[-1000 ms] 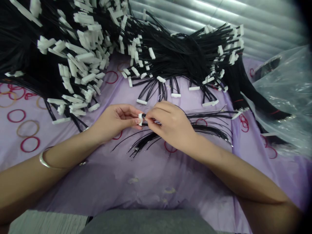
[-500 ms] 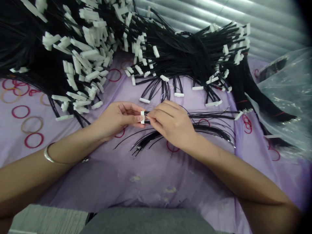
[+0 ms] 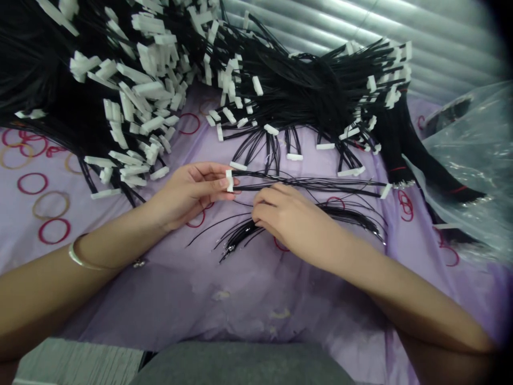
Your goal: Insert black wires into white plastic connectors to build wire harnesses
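Note:
A white connector housing (image 3: 229, 181) is pinched between the thumb and fingers of my left hand (image 3: 198, 193). Black wires (image 3: 304, 183) run from it to the right, ending in a second white connector (image 3: 385, 191) that lies on the cloth. Below them is a loose bundle of black wires (image 3: 240, 233) with bare metal terminals at the ends. My right hand (image 3: 284, 214) rests over this bundle with its fingers curled and closed on the wires; how many it grips is hidden.
A large heap of finished wire harnesses (image 3: 136, 96) is at the back left, another pile (image 3: 312, 80) at the back. Purple cloth (image 3: 240, 299) covers the table. Rubber bands (image 3: 54, 231) are scattered about. At right are tied wire bundles (image 3: 441, 166) and a clear plastic bag (image 3: 476, 139).
My right hand has moved away from the connector, down and slightly right to the loose wires. My left hand has shifted slightly left and up, still holding the connector.

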`<state>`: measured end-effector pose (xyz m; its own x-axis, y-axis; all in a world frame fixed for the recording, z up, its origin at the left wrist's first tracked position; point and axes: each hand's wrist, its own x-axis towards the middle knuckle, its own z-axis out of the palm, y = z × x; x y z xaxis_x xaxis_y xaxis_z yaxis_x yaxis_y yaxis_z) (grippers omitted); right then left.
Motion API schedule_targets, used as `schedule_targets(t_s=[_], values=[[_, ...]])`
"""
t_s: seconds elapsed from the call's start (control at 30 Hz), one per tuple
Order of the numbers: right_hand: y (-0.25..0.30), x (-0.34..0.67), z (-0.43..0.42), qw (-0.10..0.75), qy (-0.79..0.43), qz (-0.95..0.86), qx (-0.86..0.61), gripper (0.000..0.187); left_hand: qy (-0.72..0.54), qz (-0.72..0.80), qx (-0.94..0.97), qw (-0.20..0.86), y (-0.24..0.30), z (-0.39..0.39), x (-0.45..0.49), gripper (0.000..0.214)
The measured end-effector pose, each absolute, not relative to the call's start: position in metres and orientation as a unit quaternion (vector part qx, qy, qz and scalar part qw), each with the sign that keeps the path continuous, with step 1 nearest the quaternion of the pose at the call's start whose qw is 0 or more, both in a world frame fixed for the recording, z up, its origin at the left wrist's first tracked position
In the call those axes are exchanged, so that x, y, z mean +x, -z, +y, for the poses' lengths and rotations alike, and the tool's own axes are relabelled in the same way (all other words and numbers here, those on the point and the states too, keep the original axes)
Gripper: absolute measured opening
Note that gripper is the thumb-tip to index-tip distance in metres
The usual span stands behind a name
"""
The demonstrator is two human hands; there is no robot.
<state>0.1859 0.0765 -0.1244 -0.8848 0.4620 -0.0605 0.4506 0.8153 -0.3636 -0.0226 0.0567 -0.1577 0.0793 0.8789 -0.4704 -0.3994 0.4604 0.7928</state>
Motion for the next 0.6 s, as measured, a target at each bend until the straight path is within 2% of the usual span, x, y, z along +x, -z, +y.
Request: schedule_targets(t_s=[0.17,0.3,0.43,0.6], values=[[0.117,0.184,0.079,0.129,-0.331,-0.899,-0.258,0.012,-0.446,0.494,0.247,0.705,0.157,0.056,-0.022,0.018],[0.123,0.178,0.081,0.238,-0.3,-0.863,-0.33,0.005,-0.432,0.491,0.252,0.714,0.157,0.055,-0.023,0.02],[0.131,0.177,0.086,0.26,-0.251,-0.858,-0.365,0.009,-0.424,0.485,0.257,0.72,0.158,0.056,-0.025,0.02],[0.131,0.182,0.091,0.279,-0.249,-0.851,-0.367,0.011,-0.421,0.468,0.256,0.734,0.158,0.057,-0.025,0.02]])
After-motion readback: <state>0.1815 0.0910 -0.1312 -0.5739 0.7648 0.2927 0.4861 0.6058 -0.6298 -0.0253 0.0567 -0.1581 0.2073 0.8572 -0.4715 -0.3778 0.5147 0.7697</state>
